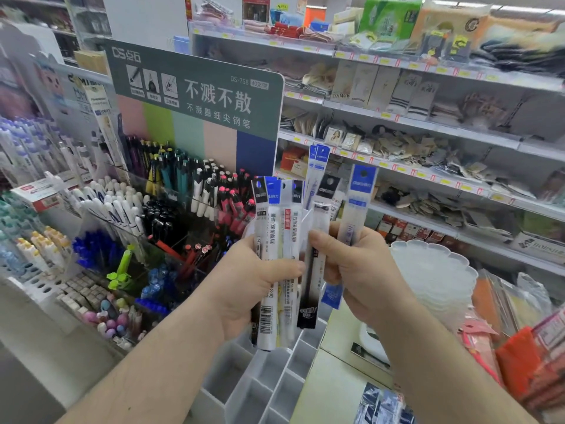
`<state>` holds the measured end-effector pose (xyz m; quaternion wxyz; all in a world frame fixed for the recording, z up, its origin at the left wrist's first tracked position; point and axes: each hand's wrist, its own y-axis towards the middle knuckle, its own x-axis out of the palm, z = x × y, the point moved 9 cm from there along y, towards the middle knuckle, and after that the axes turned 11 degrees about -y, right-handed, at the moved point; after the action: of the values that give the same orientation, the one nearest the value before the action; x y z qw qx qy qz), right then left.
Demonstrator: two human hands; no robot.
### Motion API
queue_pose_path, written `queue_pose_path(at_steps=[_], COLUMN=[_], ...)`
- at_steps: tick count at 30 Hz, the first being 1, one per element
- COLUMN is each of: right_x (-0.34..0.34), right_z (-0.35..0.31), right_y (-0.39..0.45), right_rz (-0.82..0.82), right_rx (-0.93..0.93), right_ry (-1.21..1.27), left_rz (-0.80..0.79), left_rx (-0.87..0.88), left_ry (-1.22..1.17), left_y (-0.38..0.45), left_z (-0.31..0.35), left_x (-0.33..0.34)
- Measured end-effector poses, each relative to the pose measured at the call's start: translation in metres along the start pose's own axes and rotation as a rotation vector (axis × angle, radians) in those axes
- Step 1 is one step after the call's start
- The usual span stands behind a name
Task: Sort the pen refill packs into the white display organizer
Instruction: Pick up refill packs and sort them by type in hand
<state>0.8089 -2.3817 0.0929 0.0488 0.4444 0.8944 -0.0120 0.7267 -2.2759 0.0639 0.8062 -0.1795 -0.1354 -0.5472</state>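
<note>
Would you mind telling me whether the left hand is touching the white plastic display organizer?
Apart. The head view shows the left hand gripping pen refill packs above the white organizer, clear of it.

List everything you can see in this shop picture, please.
refill packs: several, white with blue or black tops, fanned in both hands
organizer: one, white, compartments, below the hands
pens: many, mixed colours, display rack at left
sign: one, green, behind the pens
shelves: several, white, packed goods, at right
left hand: grips a bundle of packs
right hand: grips more packs
</note>
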Motion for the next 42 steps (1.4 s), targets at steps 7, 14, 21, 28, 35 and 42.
queue_pose_path(at_steps=[7,14,21,28,35,42], right_x=[-0.008,0.001,0.013,0.005,-0.011,-0.026], right_z=[-0.006,-0.034,-0.037,-0.028,-0.011,-0.006], right_y=[-0.011,-0.020,-0.017,-0.014,-0.012,-0.019], right_rz=[-0.008,0.001,0.131,0.108,0.127,0.331], right_rx=[0.066,-0.170,-0.216,-0.148,-0.050,-0.018], right_ry=[0.035,-0.044,-0.334,-0.217,0.039,0.002], left_rz=[0.034,0.031,0.010,-0.170,-0.268,0.073], left_rx=[0.015,0.070,0.252,0.034,-0.158,0.053], left_ry=[-0.003,0.137,0.414,0.104,-0.284,-0.027], left_y=[-0.001,-0.001,0.000,-0.009,-0.020,-0.012], left_z=[0.002,0.004,0.013,-0.004,-0.017,-0.011], left_x=[-0.004,0.001,0.026,0.033,0.042,0.011])
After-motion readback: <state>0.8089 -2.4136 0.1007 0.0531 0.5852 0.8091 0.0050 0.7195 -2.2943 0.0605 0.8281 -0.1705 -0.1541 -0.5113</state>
